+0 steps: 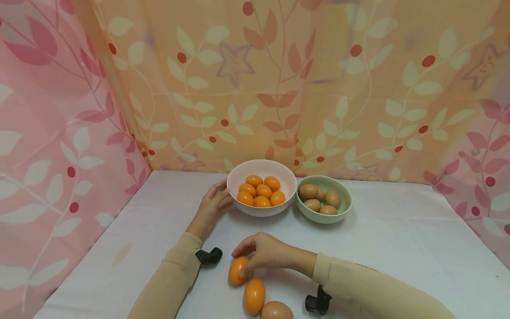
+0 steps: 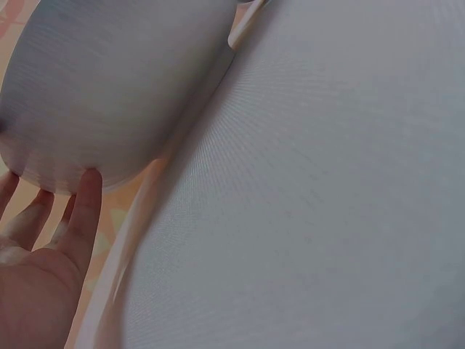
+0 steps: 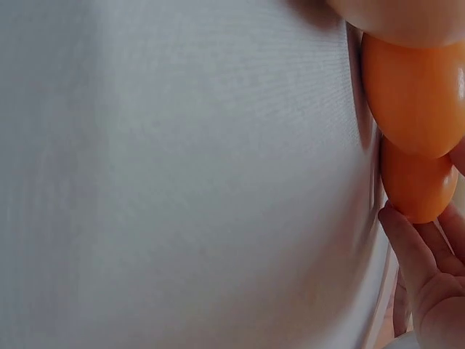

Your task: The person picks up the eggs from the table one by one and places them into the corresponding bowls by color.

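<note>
My left hand (image 1: 214, 204) rests against the left side of a white bowl (image 1: 261, 211), its extended fingers (image 2: 89, 200) touching the outer wall in the left wrist view. Inside the bowl lie several glossy orange eggs (image 1: 264, 191). Lower down on the table, my right hand (image 1: 268, 253) holds an orange egg (image 1: 237, 271) between thumb and fingers. Just in front of it lies a second orange egg (image 1: 254, 297), with a brown egg (image 1: 277, 310) beside that, partly cut off by the frame's bottom. The right wrist view shows the held egg (image 3: 418, 187) behind the nearer orange one.
A light green bowl (image 1: 345, 209) with several brown eggs (image 1: 332, 199) stands right beside the white bowl. White cloth covers the table (image 1: 398, 248). Patterned curtains (image 1: 279, 88) hang behind it and at both sides. A black camera is strapped at each wrist.
</note>
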`<state>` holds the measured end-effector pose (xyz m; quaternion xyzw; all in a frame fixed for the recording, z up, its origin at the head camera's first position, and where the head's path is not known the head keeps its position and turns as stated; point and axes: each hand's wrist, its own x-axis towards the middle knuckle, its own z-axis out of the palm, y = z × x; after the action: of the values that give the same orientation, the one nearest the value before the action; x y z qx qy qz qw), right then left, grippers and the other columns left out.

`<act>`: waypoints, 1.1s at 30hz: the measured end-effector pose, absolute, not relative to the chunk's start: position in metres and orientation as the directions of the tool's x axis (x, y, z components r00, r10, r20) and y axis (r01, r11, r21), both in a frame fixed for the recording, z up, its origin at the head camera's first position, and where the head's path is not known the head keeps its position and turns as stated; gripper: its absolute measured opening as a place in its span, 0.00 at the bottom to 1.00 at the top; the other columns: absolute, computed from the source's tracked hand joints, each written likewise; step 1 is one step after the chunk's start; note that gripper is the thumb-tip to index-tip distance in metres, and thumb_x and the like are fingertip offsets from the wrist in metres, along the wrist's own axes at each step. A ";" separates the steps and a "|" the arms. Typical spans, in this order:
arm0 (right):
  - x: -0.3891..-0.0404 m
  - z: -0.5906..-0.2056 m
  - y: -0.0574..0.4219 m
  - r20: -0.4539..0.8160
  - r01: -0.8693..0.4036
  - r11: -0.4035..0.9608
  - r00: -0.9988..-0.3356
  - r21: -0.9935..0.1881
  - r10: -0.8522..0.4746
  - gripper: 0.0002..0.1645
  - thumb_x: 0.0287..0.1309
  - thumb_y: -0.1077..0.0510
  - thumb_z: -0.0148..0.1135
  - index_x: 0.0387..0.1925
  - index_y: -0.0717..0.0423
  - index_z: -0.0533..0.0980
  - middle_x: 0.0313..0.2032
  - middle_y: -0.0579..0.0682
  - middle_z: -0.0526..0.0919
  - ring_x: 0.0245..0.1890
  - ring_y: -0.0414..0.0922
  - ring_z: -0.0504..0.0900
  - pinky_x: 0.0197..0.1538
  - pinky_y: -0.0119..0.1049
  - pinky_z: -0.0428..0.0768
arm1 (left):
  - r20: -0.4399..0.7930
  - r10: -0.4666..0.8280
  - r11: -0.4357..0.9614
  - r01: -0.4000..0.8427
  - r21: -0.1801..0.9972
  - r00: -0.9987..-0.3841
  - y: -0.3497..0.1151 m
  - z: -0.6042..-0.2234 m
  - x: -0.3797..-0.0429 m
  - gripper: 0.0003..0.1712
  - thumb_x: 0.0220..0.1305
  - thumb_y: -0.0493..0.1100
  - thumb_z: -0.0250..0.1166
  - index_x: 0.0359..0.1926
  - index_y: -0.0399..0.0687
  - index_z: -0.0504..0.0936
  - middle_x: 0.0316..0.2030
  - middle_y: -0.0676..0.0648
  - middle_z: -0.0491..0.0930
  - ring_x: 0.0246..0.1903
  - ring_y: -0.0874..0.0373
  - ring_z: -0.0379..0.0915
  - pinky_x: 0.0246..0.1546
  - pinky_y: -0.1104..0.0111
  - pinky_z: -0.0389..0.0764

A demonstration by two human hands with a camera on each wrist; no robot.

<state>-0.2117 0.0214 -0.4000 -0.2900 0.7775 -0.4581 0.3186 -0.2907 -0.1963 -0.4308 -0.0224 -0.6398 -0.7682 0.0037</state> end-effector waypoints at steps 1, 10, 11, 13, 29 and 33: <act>-0.211 -0.400 0.021 -0.234 -0.155 0.413 -0.626 -0.897 -0.744 0.21 0.45 0.65 0.77 0.44 0.55 0.85 0.42 0.46 0.89 0.44 0.35 0.82 0.53 0.28 0.79 | 0.036 0.022 -0.177 0.032 0.984 -0.999 -0.196 -0.430 -0.290 0.28 0.74 0.46 0.57 0.71 0.52 0.66 0.72 0.48 0.64 0.65 0.47 0.68 0.68 0.50 0.72; -0.208 -0.398 0.020 -0.241 -0.149 0.420 -0.631 -0.895 -0.738 0.18 0.44 0.65 0.78 0.41 0.55 0.86 0.37 0.46 0.90 0.38 0.36 0.81 0.46 0.26 0.78 | 0.046 0.025 -0.170 0.041 0.985 -0.999 -0.197 -0.430 -0.290 0.28 0.74 0.47 0.57 0.72 0.52 0.65 0.72 0.48 0.64 0.66 0.47 0.67 0.68 0.50 0.72; -0.208 -0.398 0.020 -0.239 -0.151 0.421 -0.634 -0.894 -0.736 0.18 0.44 0.65 0.78 0.41 0.55 0.86 0.37 0.46 0.90 0.38 0.36 0.81 0.46 0.26 0.78 | 0.048 0.025 -0.174 0.043 0.984 -0.999 -0.197 -0.430 -0.290 0.28 0.74 0.46 0.57 0.72 0.51 0.65 0.72 0.48 0.64 0.65 0.47 0.68 0.68 0.50 0.72; -0.209 -0.398 0.021 -0.232 -0.165 0.428 -0.644 -0.888 -0.729 0.18 0.43 0.63 0.79 0.40 0.54 0.87 0.36 0.45 0.90 0.38 0.35 0.81 0.45 0.25 0.78 | 0.051 0.024 -0.179 0.046 0.983 -0.998 -0.197 -0.430 -0.290 0.28 0.74 0.45 0.56 0.72 0.51 0.65 0.72 0.48 0.64 0.64 0.48 0.69 0.67 0.50 0.72; -0.238 -0.356 0.042 -0.078 -0.222 0.359 -0.747 -0.907 -0.660 0.25 0.47 0.54 0.79 0.49 0.54 0.84 0.43 0.46 0.89 0.46 0.39 0.83 0.50 0.30 0.82 | 0.062 0.030 -0.156 0.056 0.986 -0.998 -0.197 -0.432 -0.290 0.27 0.75 0.45 0.56 0.72 0.51 0.65 0.72 0.47 0.64 0.57 0.57 0.75 0.67 0.52 0.74; -0.252 -0.345 0.047 -0.031 -0.242 0.368 -0.799 -0.898 -0.600 0.24 0.46 0.52 0.79 0.48 0.52 0.85 0.42 0.47 0.89 0.43 0.40 0.82 0.48 0.30 0.82 | 0.057 0.015 -0.151 0.054 0.987 -0.998 -0.196 -0.432 -0.290 0.27 0.75 0.45 0.56 0.72 0.51 0.65 0.72 0.47 0.65 0.58 0.57 0.74 0.66 0.53 0.74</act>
<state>-0.2516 0.0470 -0.3450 -0.2609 0.8071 -0.4981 0.1799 -0.2896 -0.1961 -0.4317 -0.0268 -0.6513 -0.7582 0.0129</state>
